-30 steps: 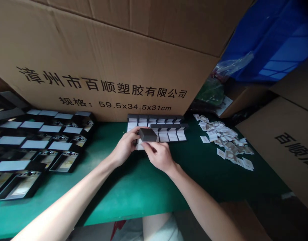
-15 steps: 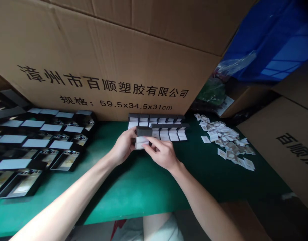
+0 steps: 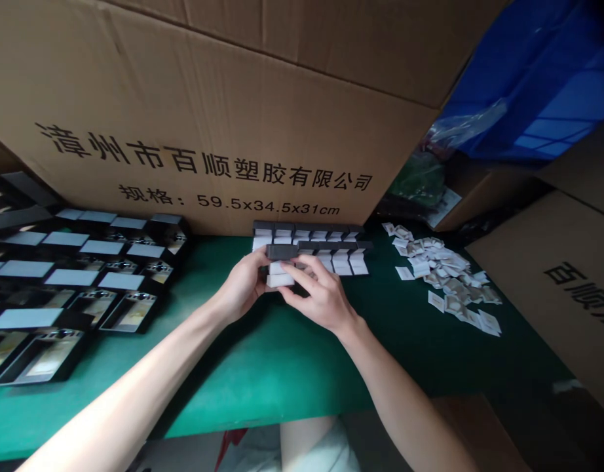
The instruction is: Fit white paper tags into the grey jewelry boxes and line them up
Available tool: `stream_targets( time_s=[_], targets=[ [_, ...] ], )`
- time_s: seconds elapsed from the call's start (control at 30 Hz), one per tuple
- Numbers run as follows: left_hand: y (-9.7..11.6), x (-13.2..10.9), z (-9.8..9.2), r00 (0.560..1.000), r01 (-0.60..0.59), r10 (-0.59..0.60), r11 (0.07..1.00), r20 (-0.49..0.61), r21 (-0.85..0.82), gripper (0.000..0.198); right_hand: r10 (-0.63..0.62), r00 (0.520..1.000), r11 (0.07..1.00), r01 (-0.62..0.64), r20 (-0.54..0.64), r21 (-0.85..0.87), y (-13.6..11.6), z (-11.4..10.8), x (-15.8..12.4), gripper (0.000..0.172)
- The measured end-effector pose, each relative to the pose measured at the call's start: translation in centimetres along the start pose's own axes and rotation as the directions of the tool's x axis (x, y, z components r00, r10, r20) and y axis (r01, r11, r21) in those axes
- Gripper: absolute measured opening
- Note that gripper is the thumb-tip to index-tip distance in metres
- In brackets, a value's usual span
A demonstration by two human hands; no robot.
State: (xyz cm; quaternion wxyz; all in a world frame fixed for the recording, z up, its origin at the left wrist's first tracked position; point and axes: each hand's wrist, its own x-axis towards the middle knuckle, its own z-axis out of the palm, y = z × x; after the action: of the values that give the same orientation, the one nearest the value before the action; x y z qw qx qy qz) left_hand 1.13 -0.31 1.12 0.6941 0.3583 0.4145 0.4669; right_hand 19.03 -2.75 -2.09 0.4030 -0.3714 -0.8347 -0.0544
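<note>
A small dark box with a white lining [image 3: 281, 267] is held open between both hands above the green table [image 3: 263, 367]. My left hand [image 3: 243, 283] grips its left side, fingers curled. From the right, my right hand [image 3: 319, 296] holds it, with fingers reaching over the white inside. Just behind stand two rows of similar small open boxes [image 3: 326, 246], dark lids up and white insides showing.
A big printed cardboard carton [image 3: 208, 118] stands along the back. Several black open cases with grey lids [image 3: 80, 275] fill the left. A heap of small white packets [image 3: 444, 275] lies at the right, beside another carton [image 3: 557, 288] and a blue crate [image 3: 538, 78].
The small box was closed a second ago; its lid has swung up and back, showing the white inside. Both hands carried it slightly toward the rows of boxes.
</note>
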Motion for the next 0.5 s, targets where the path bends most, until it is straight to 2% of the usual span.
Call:
stream_targets(
  time_s=[0.1,0.3,0.5],
  targets=[
    [0.13,-0.16,-0.01,1.0,-0.011,0.011,1.0,0.004,0.005,0.036,-0.005,0.999,1.0,0.005,0.033,-0.015,-0.18,0.1,-0.03,0.031],
    [-0.06,-0.23,-0.1,0.996,-0.003,-0.002,0.998,0.088,0.056,0.024,0.018,0.998,1.0,-0.02,0.064,0.018,-0.49,0.17,0.05,0.026],
    [0.1,-0.38,-0.21,0.985,0.041,-0.042,0.999,0.167,0.012,0.029,-0.065,0.997,0.995,0.062,-0.035,-0.072,-0.32,0.23,0.07,0.02]
  ],
)
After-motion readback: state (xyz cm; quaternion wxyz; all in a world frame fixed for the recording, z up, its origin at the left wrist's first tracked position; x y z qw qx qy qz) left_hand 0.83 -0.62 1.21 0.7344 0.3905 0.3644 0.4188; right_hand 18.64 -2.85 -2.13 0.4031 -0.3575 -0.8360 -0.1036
